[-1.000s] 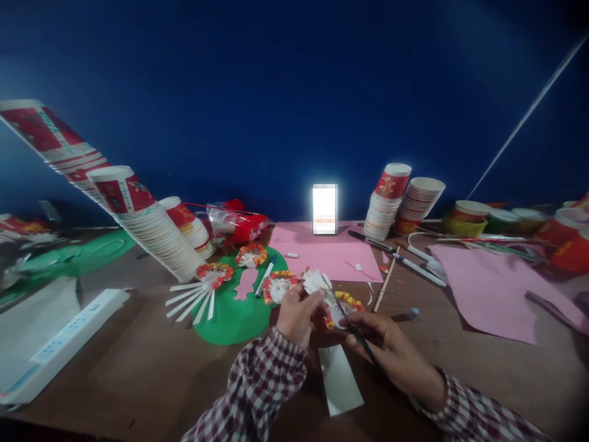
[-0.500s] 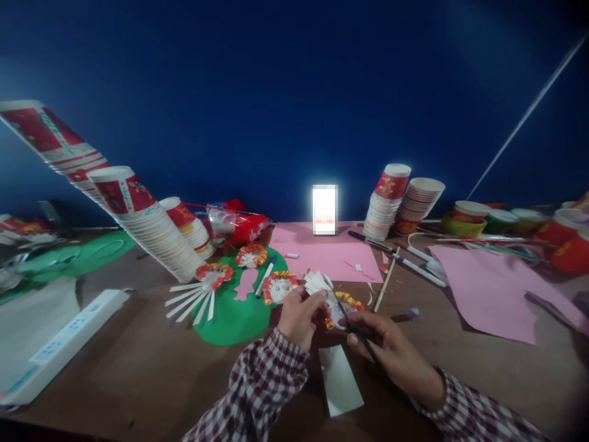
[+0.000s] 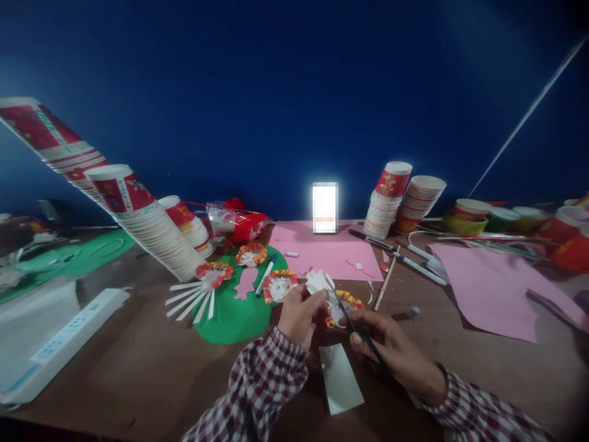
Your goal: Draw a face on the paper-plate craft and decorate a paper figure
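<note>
My left hand (image 3: 301,312) pinches a small white piece of paper (image 3: 317,281) with a jagged, cut edge. My right hand (image 3: 391,344) is closed around a slim dark tool (image 3: 363,337) with a thin greyish tip; its exact kind cannot be made out. The tip lies against or just beside the white paper. Below and behind it, a round paper cutout with a red-and-yellow edge (image 3: 352,299) is partly covered by the tool and my fingers. A white paper strip (image 3: 341,377) rests on the table between my wrists.
Green paper (image 3: 230,325) carries similar cutouts, a pink paper fish shape (image 3: 246,282) and a marker (image 3: 265,276). Paper cup stacks (image 3: 156,230) lean at left; more cups (image 3: 389,199) stand behind. A power strip (image 3: 69,344) lies left, pink paper (image 3: 488,288) right, a bright screen (image 3: 324,207) at the back.
Both hands stay nearly in place. The white paper and the tool's tip have shifted only slightly, with the right hand edging a little to the right.
</note>
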Available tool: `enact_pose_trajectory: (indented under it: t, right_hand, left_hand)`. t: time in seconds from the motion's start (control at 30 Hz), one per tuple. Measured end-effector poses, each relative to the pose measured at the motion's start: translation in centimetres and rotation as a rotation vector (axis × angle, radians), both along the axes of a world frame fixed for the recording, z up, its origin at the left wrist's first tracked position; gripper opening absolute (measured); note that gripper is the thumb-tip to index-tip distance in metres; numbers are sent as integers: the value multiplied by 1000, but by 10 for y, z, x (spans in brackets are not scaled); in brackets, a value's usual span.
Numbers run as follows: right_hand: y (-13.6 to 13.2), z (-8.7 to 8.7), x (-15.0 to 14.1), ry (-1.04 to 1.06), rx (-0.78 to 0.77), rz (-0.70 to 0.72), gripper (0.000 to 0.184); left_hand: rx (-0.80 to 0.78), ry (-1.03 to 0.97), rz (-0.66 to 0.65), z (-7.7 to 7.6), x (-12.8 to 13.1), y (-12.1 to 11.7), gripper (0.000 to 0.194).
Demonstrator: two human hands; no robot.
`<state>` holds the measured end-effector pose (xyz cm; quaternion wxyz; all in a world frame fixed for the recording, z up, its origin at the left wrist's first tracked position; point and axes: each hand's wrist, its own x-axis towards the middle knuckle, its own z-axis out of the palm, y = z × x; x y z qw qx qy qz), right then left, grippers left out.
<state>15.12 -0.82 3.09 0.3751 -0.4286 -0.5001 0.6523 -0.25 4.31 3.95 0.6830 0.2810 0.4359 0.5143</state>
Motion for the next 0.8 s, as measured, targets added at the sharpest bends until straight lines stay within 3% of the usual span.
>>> enact_pose_trajectory:
  t: [0.4,0.8]
  right_hand:
    - [3,-2,4,-50,126,20,29]
    - [2,-7,2,-111,171,-43,32]
  left_hand:
    - [-4,31,-21,0,-1,0,34]
    - [-28,2,4,2,0,-2,39]
